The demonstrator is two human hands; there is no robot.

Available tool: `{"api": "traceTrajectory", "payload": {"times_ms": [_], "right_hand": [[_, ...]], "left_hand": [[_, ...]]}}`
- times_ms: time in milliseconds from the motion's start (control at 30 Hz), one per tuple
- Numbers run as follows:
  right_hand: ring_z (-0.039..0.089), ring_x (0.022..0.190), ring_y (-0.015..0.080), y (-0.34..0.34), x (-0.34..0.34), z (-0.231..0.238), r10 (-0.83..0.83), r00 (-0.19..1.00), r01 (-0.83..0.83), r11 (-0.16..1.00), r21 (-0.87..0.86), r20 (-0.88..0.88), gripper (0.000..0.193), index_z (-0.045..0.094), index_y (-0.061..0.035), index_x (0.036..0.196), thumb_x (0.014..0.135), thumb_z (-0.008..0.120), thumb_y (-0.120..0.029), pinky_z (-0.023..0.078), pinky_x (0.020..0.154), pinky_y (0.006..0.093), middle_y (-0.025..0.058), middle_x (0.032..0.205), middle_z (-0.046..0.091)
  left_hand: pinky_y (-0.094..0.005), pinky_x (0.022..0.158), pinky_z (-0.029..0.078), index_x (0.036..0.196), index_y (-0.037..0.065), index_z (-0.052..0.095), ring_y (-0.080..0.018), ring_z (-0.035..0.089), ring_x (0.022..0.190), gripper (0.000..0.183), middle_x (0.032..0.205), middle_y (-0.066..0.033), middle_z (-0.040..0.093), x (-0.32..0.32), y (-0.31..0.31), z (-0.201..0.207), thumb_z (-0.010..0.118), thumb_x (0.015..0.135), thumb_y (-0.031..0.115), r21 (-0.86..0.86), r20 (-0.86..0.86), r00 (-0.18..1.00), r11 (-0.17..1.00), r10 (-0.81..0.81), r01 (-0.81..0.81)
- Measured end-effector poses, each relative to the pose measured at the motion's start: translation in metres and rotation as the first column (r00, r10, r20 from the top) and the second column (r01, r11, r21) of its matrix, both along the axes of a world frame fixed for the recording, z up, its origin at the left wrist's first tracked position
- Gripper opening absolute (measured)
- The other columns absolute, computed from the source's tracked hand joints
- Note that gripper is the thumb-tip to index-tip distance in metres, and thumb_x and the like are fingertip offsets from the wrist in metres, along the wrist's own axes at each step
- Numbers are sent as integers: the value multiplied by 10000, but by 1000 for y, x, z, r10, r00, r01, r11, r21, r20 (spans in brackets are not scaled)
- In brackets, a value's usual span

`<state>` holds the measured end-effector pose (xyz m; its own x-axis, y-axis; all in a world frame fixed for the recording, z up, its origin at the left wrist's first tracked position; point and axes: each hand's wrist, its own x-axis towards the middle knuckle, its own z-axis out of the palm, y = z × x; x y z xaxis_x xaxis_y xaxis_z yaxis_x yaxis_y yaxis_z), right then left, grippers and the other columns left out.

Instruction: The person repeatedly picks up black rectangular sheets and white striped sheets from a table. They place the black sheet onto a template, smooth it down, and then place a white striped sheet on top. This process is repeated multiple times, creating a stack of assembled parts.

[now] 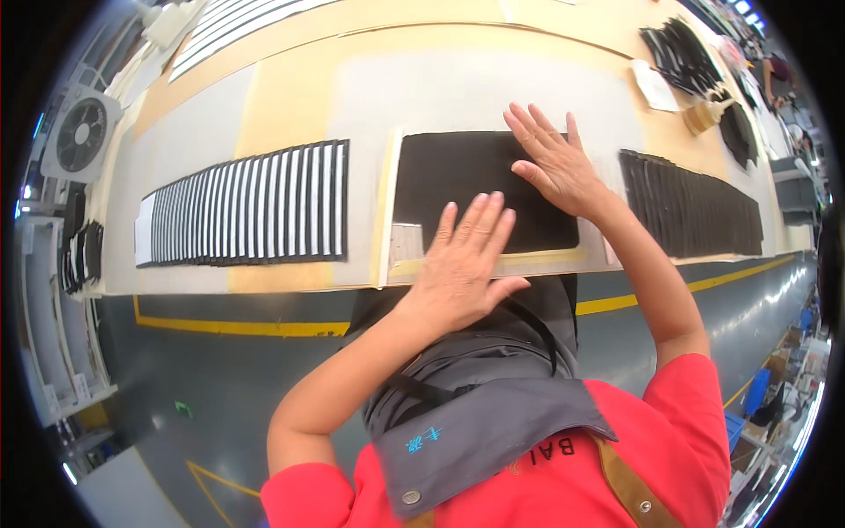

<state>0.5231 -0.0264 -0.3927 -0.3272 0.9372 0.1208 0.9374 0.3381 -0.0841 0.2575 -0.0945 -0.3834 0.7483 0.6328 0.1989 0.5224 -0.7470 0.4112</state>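
A flat black rectangular sheet point(458, 172) lies in front of me at the table's near edge, beside a pale upright strip point(388, 202). My left hand point(458, 268) reaches over its lower left part, fingers straight and a little apart, thumb out to the side. Over the sheet's right part, my right hand point(556, 172) is spread with the fingers pointing away from me. Neither hand grips anything; whether the palms press on the sheet I cannot tell. Part of the sheet is hidden under the hands.
Overlapping black pieces with white strips point(255, 204) lie in a row at left. Another row of dark overlapping pieces point(695, 209) lies at right. Farther right are black pieces point(678, 55), a white sheet point(653, 85) and a tan container point(701, 117). A fan point(82, 134) stands far left.
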Motion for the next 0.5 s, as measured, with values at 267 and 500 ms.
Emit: {"api": "traceTrajectory", "payload": {"times_ms": [267, 500], "right_hand": [[197, 1640, 232, -50, -13, 8, 253, 967, -255, 946, -199, -36, 758, 293, -189, 1695, 1094, 290, -652, 45, 1306, 633, 39, 1769, 258], [206, 1635, 203, 12, -15, -5, 216, 976, -211, 966, -151, 16, 818, 266, -180, 1700, 1082, 196, -711, 21, 1321, 598, 16, 1768, 258]], "left_hand": [[-536, 1277, 258, 1600, -66, 383, -402, 335, 1567, 970, 1646, -263, 398, 4, -20, -16, 640, 963, 620, 70, -62, 989, 988, -135, 140], [-524, 1296, 209, 1626, -29, 351, -389, 276, 1599, 1033, 1701, -230, 327, 1, -26, -10, 655, 929, 672, 1, -106, 987, 993, -121, 122]]}}
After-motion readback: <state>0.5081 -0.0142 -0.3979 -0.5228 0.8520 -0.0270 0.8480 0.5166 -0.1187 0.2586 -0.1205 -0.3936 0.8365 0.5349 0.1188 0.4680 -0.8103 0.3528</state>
